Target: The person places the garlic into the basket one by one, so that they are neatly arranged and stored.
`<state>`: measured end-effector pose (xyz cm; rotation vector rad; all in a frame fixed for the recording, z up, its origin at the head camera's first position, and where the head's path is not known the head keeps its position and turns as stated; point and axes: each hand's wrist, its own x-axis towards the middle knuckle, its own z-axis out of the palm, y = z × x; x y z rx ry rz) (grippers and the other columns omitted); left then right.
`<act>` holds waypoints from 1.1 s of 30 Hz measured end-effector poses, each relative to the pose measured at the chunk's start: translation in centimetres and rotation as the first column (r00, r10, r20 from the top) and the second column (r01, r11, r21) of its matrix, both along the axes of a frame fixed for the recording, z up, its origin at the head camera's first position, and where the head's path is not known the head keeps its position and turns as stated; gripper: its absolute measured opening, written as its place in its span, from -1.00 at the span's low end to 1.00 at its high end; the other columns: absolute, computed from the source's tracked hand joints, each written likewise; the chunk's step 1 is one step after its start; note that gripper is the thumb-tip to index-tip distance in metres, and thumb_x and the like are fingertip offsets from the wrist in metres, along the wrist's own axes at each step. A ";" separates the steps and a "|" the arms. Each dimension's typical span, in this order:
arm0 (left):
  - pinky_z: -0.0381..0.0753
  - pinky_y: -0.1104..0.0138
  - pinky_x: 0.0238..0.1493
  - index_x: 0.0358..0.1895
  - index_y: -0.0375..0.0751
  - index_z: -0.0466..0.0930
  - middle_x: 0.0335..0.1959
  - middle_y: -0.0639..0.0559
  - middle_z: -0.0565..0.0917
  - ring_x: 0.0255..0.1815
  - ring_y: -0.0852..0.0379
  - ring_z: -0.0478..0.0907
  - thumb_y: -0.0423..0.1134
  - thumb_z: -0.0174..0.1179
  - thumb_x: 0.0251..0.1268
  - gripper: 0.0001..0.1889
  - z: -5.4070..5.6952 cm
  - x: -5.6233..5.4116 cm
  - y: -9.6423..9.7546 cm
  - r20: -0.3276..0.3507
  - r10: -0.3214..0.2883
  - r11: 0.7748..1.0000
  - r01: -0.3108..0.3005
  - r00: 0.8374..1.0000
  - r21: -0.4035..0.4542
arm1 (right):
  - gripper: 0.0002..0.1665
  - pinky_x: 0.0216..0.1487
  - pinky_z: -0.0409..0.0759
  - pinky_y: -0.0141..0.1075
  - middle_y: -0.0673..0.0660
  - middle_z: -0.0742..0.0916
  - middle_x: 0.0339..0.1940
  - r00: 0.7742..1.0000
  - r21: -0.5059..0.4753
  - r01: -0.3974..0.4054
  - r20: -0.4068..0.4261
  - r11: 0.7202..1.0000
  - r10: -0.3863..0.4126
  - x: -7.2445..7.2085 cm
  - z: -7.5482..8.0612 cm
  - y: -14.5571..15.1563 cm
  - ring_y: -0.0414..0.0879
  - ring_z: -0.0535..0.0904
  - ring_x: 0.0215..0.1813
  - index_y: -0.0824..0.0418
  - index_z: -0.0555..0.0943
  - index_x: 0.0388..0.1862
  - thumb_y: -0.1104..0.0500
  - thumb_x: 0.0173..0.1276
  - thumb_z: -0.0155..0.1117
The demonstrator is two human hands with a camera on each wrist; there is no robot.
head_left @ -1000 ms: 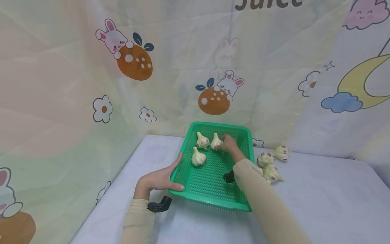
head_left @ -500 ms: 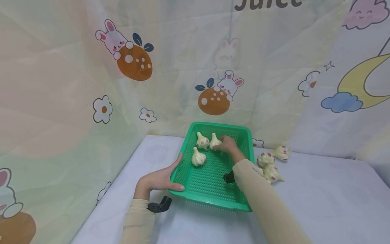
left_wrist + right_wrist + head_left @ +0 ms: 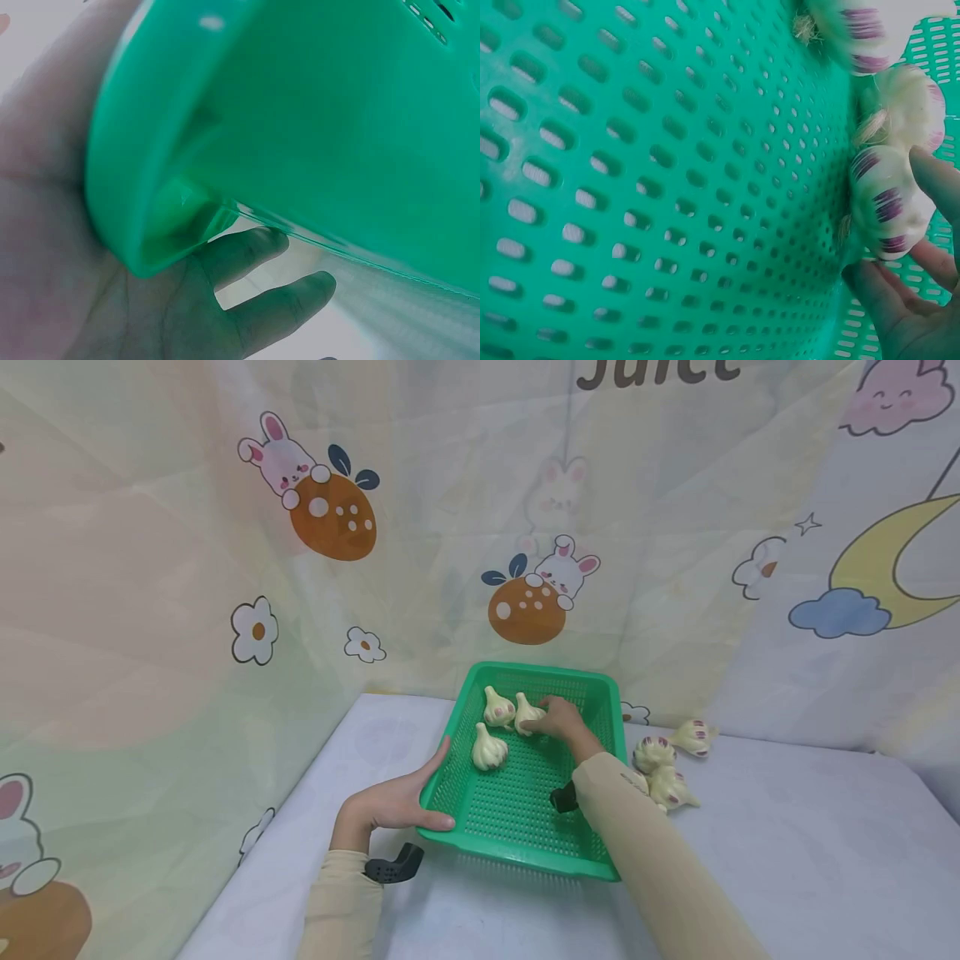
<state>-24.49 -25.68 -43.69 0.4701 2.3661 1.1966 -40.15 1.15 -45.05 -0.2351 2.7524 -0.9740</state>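
A green perforated plastic basket (image 3: 517, 862) sits on the table, with three pale garlic bulbs in it. My right hand (image 3: 564, 718) reaches inside and holds one garlic bulb (image 3: 527, 713) between thumb and fingers. In the right wrist view this purple-streaked bulb (image 3: 885, 206) lies against a second bulb (image 3: 911, 105). Left of it is another garlic bulb (image 3: 498, 708), and a third bulb (image 3: 489, 750) lies nearer me. At the basket's near left corner, my left hand (image 3: 393, 799) is spread against the rim. In the left wrist view, that rim (image 3: 124, 157) presses on the palm and two fairly straight fingers extend beneath.
More garlic bulbs (image 3: 671, 787) are clustered on the white-covered table (image 3: 810, 852), right of the basket. My right sleeve partly hides that cluster. A printed curtain (image 3: 435, 510) with rabbits and flowers hangs close behind the table and along its left side.
The garlic bulb in my right hand has shifted slightly left, and its stem now tilts left towards the neighbouring bulb. My left hand and the basket have stayed in place.
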 end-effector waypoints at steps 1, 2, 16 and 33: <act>0.11 0.04 0.41 0.49 0.21 -0.57 0.56 0.01 -0.30 0.52 0.06 -0.09 0.22 0.39 -0.08 0.31 0.0 0.0 0.0 -0.001 0.001 1.000 -0.001 1.000 0.000 | -0.19 0.20 0.42 0.07 0.38 0.51 0.25 1.000 0.000 -0.002 0.000 1.000 0.002 0.0 0.1 0.0 0.27 0.41 0.26 0.39 0.35 0.32 -0.08 0.26 0.29; 0.12 0.04 0.41 0.49 0.21 -0.57 0.56 0.01 -0.30 0.52 0.06 -0.09 0.22 0.39 -0.08 0.31 0.0 0.0 0.0 -0.001 0.001 1.000 -0.001 1.000 -0.001 | -0.18 0.21 0.42 0.07 0.39 0.50 0.26 1.000 -0.002 -0.005 -0.004 1.000 0.005 0.0 0.2 0.0 0.27 0.40 0.27 0.40 0.34 0.33 -0.09 0.27 0.29; 0.12 0.02 0.40 0.48 0.24 -0.58 0.56 -0.01 -0.31 0.53 0.02 -0.10 0.18 0.38 -0.04 0.29 -0.5 -0.3 -0.2 -0.021 0.003 1.000 -0.004 1.000 -0.014 | -0.09 0.20 0.43 0.09 0.37 0.43 0.33 0.996 -0.022 -0.075 -0.046 0.997 0.074 1.6 6.7 3.4 0.25 0.38 0.31 0.22 0.23 0.43 -0.29 0.29 0.15; 0.12 -0.02 0.38 0.48 0.24 -0.60 0.56 -0.06 -0.30 0.53 -0.06 -0.13 0.08 0.37 0.03 0.26 -0.8 -0.5 -0.4 -0.029 -0.007 1.000 0.007 1.000 -0.018 | -0.09 0.21 0.38 0.21 0.38 0.41 0.36 0.979 -0.106 0.018 -0.202 0.994 -0.039 9.8 7.1 15.2 0.32 0.32 0.36 0.17 0.20 0.46 -0.33 0.31 0.10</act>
